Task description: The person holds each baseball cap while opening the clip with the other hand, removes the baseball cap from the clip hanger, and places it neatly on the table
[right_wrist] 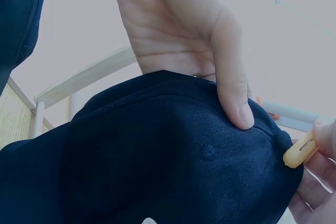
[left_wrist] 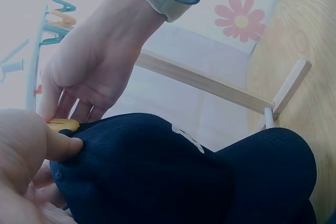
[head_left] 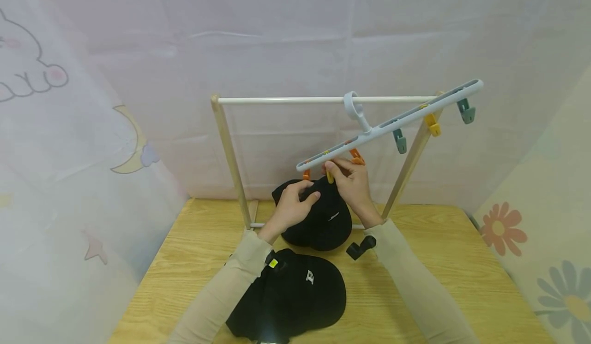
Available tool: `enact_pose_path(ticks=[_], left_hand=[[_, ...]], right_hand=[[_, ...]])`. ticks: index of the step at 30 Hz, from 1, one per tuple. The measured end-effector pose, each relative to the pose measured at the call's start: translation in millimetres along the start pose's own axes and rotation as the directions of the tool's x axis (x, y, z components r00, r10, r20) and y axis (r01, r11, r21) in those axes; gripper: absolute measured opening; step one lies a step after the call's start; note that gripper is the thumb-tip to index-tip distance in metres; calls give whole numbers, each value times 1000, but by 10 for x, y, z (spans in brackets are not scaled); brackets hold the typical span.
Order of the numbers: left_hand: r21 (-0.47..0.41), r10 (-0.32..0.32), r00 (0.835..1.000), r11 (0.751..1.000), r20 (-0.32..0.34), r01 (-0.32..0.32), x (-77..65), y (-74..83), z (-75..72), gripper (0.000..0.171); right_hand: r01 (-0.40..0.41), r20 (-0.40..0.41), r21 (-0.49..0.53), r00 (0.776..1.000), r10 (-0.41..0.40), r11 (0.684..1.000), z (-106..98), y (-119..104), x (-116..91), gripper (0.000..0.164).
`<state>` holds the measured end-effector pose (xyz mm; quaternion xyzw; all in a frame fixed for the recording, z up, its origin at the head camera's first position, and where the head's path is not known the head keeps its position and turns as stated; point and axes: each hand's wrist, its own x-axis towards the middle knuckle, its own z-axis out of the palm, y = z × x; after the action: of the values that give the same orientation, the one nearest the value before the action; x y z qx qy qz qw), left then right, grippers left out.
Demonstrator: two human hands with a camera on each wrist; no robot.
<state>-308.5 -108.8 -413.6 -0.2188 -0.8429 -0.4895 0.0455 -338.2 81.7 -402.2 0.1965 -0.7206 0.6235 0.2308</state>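
Bench: wood-grained top, carrying the rack, which I list as pale wooden posts joined by smooth white rods. Black cap: soft cloth, rounded crown, white letter; lying in front of the rack. Left hand: before the rack, thumb and curled fingers pinching the edge of the upper cap. That piece: dark woven fabric, domed, curved brim, in front of the rack's lower rod; whether it touches the bench I cannot tell. Yellow clip: smooth, rounded, at that edge. Right hand: thumb and fingertip gripping the clip. Hanger: pale slotted bar, tilted, curved hook at the rack's top rod.
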Motion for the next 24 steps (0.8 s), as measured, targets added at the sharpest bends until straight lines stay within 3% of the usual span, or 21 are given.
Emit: enact_pose_path(ticks=[17,24], left_hand=[[-72,-43,999,996,7,43,-72,4,71,29],[-87,-27,999,996,-34,24,-103,0,134,22]], right_hand=[[6,-18,30,1000,-6,1000,11,-17,12,22],[22,-13,49,1000,-21,999,7,8,6,22]])
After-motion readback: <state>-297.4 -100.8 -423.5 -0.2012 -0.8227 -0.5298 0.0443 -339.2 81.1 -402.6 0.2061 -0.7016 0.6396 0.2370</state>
